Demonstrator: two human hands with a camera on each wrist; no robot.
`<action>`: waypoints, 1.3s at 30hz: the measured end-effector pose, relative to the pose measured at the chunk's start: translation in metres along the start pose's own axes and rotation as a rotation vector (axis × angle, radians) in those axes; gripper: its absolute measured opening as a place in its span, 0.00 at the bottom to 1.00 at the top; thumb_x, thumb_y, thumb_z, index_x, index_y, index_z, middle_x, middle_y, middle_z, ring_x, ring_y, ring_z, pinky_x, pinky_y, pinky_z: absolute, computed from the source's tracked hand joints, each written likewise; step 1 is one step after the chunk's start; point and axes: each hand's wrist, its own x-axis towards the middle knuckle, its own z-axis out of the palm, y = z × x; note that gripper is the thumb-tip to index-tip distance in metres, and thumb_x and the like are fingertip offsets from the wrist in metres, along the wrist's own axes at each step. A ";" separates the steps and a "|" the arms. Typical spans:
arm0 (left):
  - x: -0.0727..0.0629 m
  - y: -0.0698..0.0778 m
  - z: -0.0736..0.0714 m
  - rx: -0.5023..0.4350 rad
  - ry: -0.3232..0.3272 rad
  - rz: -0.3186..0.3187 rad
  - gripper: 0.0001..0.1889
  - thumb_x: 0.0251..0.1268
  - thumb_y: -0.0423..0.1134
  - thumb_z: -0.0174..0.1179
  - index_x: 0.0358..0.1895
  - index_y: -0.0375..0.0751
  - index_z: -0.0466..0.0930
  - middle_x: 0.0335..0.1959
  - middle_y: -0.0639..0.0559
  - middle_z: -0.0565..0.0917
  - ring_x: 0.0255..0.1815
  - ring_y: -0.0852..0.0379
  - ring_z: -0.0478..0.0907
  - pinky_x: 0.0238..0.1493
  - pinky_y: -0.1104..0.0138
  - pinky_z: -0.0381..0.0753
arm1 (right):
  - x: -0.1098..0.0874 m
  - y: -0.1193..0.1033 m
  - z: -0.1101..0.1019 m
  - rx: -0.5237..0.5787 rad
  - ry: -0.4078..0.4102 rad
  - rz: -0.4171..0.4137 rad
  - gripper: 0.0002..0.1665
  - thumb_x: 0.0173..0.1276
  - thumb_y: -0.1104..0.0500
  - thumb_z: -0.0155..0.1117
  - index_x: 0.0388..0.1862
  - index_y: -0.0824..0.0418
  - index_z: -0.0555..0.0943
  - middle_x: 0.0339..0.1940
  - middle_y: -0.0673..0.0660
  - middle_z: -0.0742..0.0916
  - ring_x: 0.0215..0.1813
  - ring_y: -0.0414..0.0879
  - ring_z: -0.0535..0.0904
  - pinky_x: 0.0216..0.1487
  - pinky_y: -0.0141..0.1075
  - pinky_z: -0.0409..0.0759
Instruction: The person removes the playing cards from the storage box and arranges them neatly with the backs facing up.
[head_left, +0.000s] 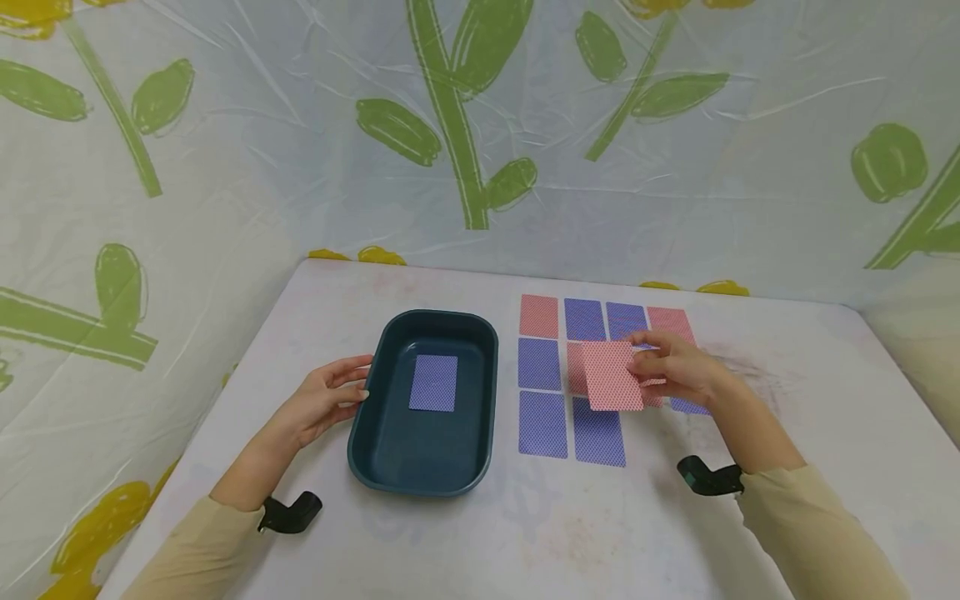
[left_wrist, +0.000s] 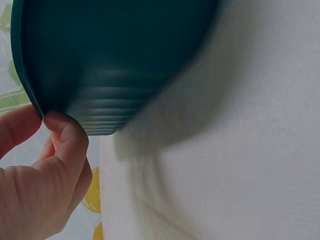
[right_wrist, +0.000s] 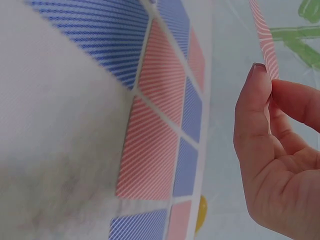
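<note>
My left hand (head_left: pixel 321 403) pinches the left rim of a dark teal plastic tray (head_left: pixel 420 462); the left wrist view shows thumb and finger on either side of that rim (left_wrist: pixel 26 80). Flat inside the tray lies one blue-backed playing card (head_left: pixel 433 383). Above the rows on the table, my right hand (head_left: pixel 681 367) holds a red-backed playing card (head_left: pixel 609 379) by its right edge. Seen almost edge-on in the right wrist view, this card (right_wrist: pixel 265 37) sits between thumb and fingers. It hides part of the cards beneath.
Right of the tray, red-backed (head_left: pixel 538 316) and blue-backed cards (head_left: pixel 543 425) lie face down in rows on the white table (head_left: pixel 540 542). A wall sheet with green leaf prints (head_left: pixel 465 150) rises behind the table's far edge. Black devices (head_left: pixel 292 512) are worn at both wrists.
</note>
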 end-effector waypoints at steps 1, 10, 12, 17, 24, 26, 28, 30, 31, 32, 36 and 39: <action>0.000 0.000 0.000 0.001 0.000 0.000 0.32 0.61 0.22 0.50 0.69 0.30 0.54 0.60 0.35 0.65 0.43 0.59 0.74 0.43 0.68 0.77 | -0.001 0.002 -0.002 -0.007 -0.005 0.003 0.22 0.68 0.65 0.55 0.58 0.65 0.61 0.40 0.55 0.75 0.39 0.46 0.75 0.38 0.35 0.79; 0.002 0.001 0.000 0.002 -0.001 -0.001 0.31 0.61 0.22 0.51 0.69 0.30 0.54 0.59 0.36 0.66 0.43 0.59 0.74 0.43 0.68 0.77 | -0.013 0.019 -0.015 -0.055 0.007 0.074 0.28 0.66 0.66 0.56 0.60 0.71 0.57 0.38 0.56 0.74 0.39 0.46 0.75 0.40 0.36 0.79; 0.002 0.002 0.000 0.005 -0.005 0.000 0.32 0.61 0.23 0.51 0.69 0.30 0.54 0.60 0.35 0.65 0.43 0.59 0.74 0.43 0.68 0.77 | -0.016 0.024 -0.017 -0.068 0.024 0.102 0.31 0.66 0.66 0.56 0.63 0.72 0.55 0.38 0.56 0.75 0.38 0.46 0.75 0.40 0.37 0.80; 0.002 0.004 0.001 0.006 -0.010 0.008 0.32 0.61 0.23 0.52 0.69 0.30 0.54 0.60 0.35 0.65 0.44 0.59 0.74 0.43 0.68 0.77 | -0.024 0.036 -0.021 -0.126 0.038 0.139 0.34 0.66 0.67 0.55 0.65 0.74 0.52 0.36 0.56 0.76 0.37 0.45 0.76 0.39 0.36 0.80; 0.003 0.002 -0.001 -0.004 -0.001 0.001 0.32 0.60 0.22 0.51 0.69 0.30 0.55 0.57 0.39 0.68 0.42 0.60 0.75 0.42 0.69 0.77 | -0.033 0.053 -0.023 -0.225 0.051 0.123 0.32 0.63 0.67 0.59 0.62 0.76 0.57 0.33 0.56 0.76 0.35 0.46 0.75 0.35 0.35 0.79; 0.003 0.002 -0.001 -0.005 -0.002 0.001 0.31 0.61 0.22 0.51 0.69 0.30 0.55 0.57 0.40 0.68 0.42 0.60 0.75 0.42 0.69 0.77 | -0.033 0.059 -0.021 -0.258 0.068 0.111 0.31 0.62 0.67 0.60 0.60 0.76 0.59 0.31 0.55 0.76 0.33 0.46 0.75 0.32 0.35 0.79; 0.002 0.001 -0.002 -0.004 -0.003 0.000 0.31 0.61 0.23 0.51 0.69 0.30 0.54 0.58 0.39 0.67 0.43 0.60 0.75 0.43 0.69 0.77 | -0.034 0.063 -0.017 -0.298 0.092 0.101 0.30 0.60 0.67 0.62 0.57 0.75 0.62 0.29 0.55 0.76 0.31 0.46 0.74 0.30 0.35 0.78; 0.002 0.001 -0.001 -0.005 -0.004 -0.003 0.31 0.61 0.23 0.51 0.69 0.30 0.54 0.59 0.37 0.66 0.43 0.59 0.74 0.43 0.69 0.77 | -0.034 0.066 -0.014 -0.350 0.122 0.094 0.29 0.58 0.66 0.64 0.55 0.74 0.64 0.28 0.55 0.76 0.30 0.46 0.74 0.29 0.35 0.78; 0.001 0.001 -0.001 -0.003 -0.005 -0.004 0.32 0.61 0.23 0.51 0.69 0.30 0.54 0.59 0.36 0.66 0.43 0.59 0.74 0.43 0.68 0.77 | -0.034 0.067 -0.012 -0.377 0.139 0.095 0.29 0.58 0.66 0.65 0.54 0.74 0.65 0.28 0.56 0.76 0.30 0.46 0.74 0.29 0.35 0.78; 0.001 0.001 -0.001 -0.002 -0.005 -0.006 0.32 0.61 0.23 0.51 0.69 0.30 0.54 0.60 0.36 0.65 0.44 0.59 0.74 0.43 0.68 0.77 | -0.034 0.067 -0.011 -0.404 0.154 0.095 0.28 0.57 0.65 0.66 0.53 0.73 0.65 0.29 0.56 0.76 0.29 0.46 0.74 0.29 0.35 0.78; 0.000 0.001 -0.001 0.008 -0.003 -0.010 0.32 0.61 0.23 0.51 0.69 0.31 0.54 0.62 0.34 0.63 0.46 0.57 0.73 0.45 0.68 0.77 | -0.034 0.069 -0.008 -0.462 0.193 0.099 0.29 0.56 0.64 0.68 0.52 0.73 0.66 0.29 0.57 0.77 0.28 0.46 0.74 0.28 0.35 0.78; -0.001 0.001 -0.001 0.009 0.002 -0.011 0.31 0.62 0.23 0.51 0.69 0.31 0.54 0.62 0.34 0.63 0.47 0.56 0.72 0.45 0.68 0.77 | -0.034 0.069 -0.006 -0.482 0.208 0.087 0.30 0.55 0.64 0.69 0.52 0.74 0.66 0.29 0.57 0.77 0.27 0.46 0.74 0.27 0.36 0.78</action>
